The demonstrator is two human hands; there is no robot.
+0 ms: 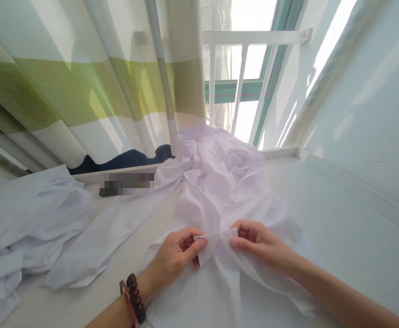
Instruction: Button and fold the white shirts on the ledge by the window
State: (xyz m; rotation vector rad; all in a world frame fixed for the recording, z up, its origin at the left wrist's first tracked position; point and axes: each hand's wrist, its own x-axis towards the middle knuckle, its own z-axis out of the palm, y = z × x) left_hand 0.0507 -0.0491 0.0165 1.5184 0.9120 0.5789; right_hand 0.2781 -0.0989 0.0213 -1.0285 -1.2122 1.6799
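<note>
Two loads of white cloth share our white surface [325,214]: a rumpled white fabric heap [38,214] by its left edge and the white long-sleeved shirt [220,182], spread from near the middle of the far edge towards the near edge. Between them, near the far edge, lies a dark object [117,186] too blurred to name; the shirt's sleeve [117,228] slants past it. Our left hand [170,257] pinches one end of a cuff-like band [212,243] between thumb and bent fingers. Our right hand [259,241] grips its other end, thumb pressed down, fingers curled. To work this well, we judge, we should pull both ends evenly, level the band's upper edge and ease out the creases, with a light pinch so the thin cloth doesn't pucker.
</note>
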